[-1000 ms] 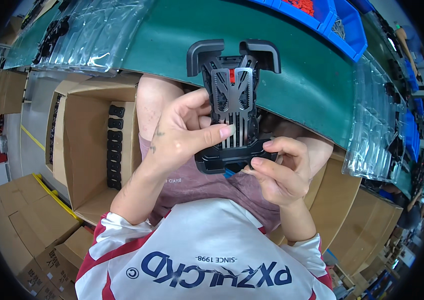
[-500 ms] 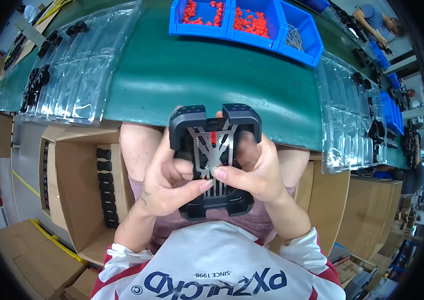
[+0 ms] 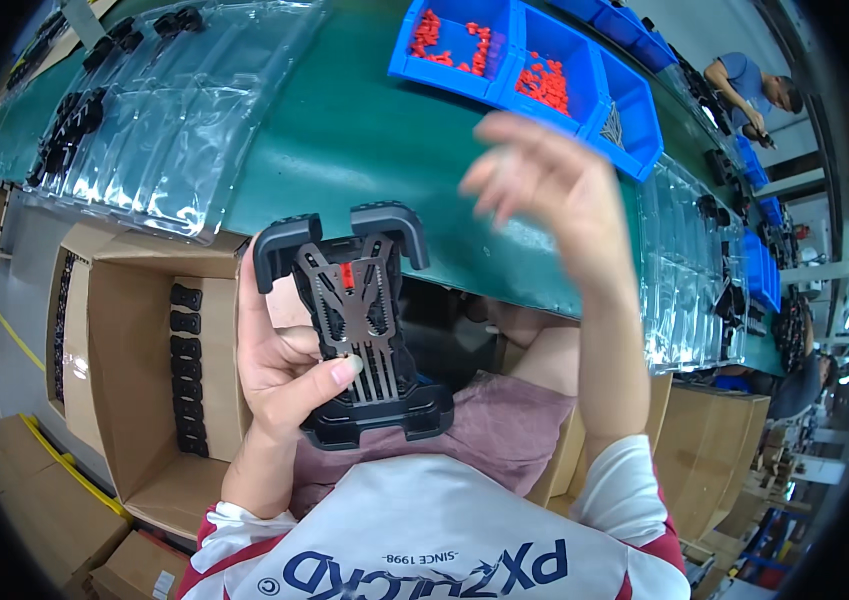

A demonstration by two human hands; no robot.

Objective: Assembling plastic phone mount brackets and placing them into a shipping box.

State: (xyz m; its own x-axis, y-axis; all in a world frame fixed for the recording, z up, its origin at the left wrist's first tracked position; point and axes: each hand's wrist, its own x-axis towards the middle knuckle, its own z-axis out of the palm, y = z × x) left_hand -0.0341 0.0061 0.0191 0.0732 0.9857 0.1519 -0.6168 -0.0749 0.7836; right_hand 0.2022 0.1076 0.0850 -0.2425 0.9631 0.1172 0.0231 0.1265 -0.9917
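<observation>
My left hand [image 3: 282, 378] grips a black phone holder [image 3: 376, 385] over my lap, with its thumb across the slotted metal plate [image 3: 352, 325]. The holder's two upper corner arms stand spread, and a small red piece [image 3: 347, 276] shows between them. Off to the right, my right hand [image 3: 559, 190] is raised over the green table, just short of the blue bins. Its fingers are stretched out and somewhat smeared by motion; I see nothing in them. Nearest to it are red parts [image 3: 544, 85] in the middle bin and thin metal pins [image 3: 612, 126] in the right bin.
Clear plastic trays with black parts lie on the green table [image 3: 344, 150], one at left [image 3: 159, 130] and one at right [image 3: 684, 270]. An open cardboard box [image 3: 134, 350] with black pieces stands left of my legs. A co-worker [image 3: 744, 90] sits at far right.
My right hand has let go of the phone holder and moved up and right toward the bins. My left hand still holds the phone holder, now further left. The view has shifted.
</observation>
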